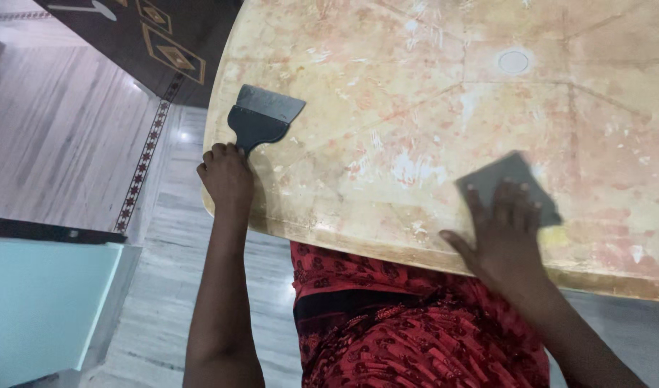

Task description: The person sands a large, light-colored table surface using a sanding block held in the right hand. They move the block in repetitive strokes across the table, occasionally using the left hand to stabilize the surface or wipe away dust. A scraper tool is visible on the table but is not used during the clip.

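Trouble could come if my left hand, gripping the scraper, slips; my right hand presses flat on sandpaper.

Looks like a room in a home: pale grey marble-look floor tiles with an inlaid patterned border strip, a dark wooden door or panel with gold diamond inlays, and a worn, stained yellowish table top under refinishing
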